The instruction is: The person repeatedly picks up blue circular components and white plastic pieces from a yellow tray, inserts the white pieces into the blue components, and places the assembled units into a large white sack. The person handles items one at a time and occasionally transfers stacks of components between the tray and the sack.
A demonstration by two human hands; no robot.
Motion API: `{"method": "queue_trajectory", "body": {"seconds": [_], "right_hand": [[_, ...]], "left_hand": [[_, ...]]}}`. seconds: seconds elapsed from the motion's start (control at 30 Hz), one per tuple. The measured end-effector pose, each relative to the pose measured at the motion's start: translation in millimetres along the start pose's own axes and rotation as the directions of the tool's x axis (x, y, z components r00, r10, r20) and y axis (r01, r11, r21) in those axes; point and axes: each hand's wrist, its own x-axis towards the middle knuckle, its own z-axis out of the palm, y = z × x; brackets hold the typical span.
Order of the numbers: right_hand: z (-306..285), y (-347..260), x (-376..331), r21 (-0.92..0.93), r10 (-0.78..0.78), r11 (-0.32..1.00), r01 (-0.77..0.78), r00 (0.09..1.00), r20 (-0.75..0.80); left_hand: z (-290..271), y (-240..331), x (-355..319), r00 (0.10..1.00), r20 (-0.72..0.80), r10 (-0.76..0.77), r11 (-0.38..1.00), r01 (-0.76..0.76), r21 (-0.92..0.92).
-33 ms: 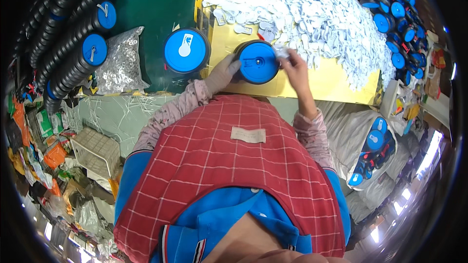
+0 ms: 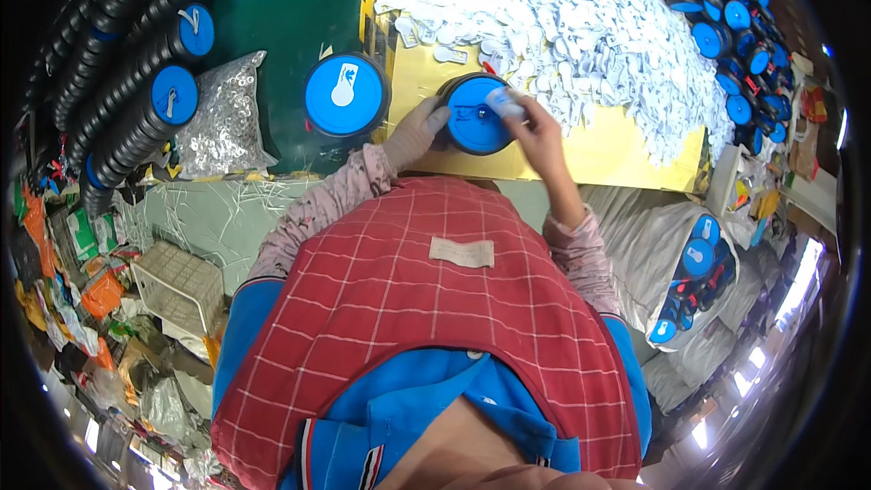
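Note:
A round black wheel with a blue face (image 2: 475,132) lies on the yellow board in front of me. Its face has a recess with a small metal centre. My left hand (image 2: 417,133), which looks gloved, grips the wheel's left edge. Over the upper right of the face, my right hand (image 2: 539,130) pinches a white plastic piece (image 2: 504,105), slightly blurred. To the left lies another blue-faced wheel (image 2: 345,94), with a white keyhole-shaped piece (image 2: 344,85) set in its face. A large heap of similar white pieces (image 2: 617,73) spreads beyond my right hand.
Long stacks of black wheels (image 2: 118,141) stand at the left, by a clear bag of metal rings (image 2: 222,118). More blue-faced wheels (image 2: 739,54) are piled at the far right. A sack of wheels (image 2: 626,227) sits at right, a plastic crate (image 2: 177,286) at lower left.
My right hand has moved left with the white plastic piece, from beside the wheel's right edge to over its face. My left hand stays on the wheel.

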Motion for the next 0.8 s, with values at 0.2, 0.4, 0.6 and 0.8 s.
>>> {"method": "queue_trajectory", "body": {"seconds": [0.2,0.4,0.6,0.8], "right_hand": [[25,-26,-14,-0.756,-0.501,0.574,0.316,0.865,-0.018],[34,-19,-22,-0.494,-0.450,0.784,0.375,0.892,-0.038],[57,-28,-1,-0.589,-0.459,0.744,0.315,0.882,-0.108],[27,-25,52,-0.383,0.120,0.921,-0.072,0.987,0.104]], "left_hand": [[10,-15,26,0.992,0.096,-0.085,0.852,0.122,-0.509],[7,-7,19,0.991,0.034,0.129,0.976,-0.121,-0.180],[6,23,13,0.999,-0.002,-0.045,0.993,0.045,-0.112],[7,9,18,0.996,-0.084,-0.003,1.000,0.003,0.000]]}}
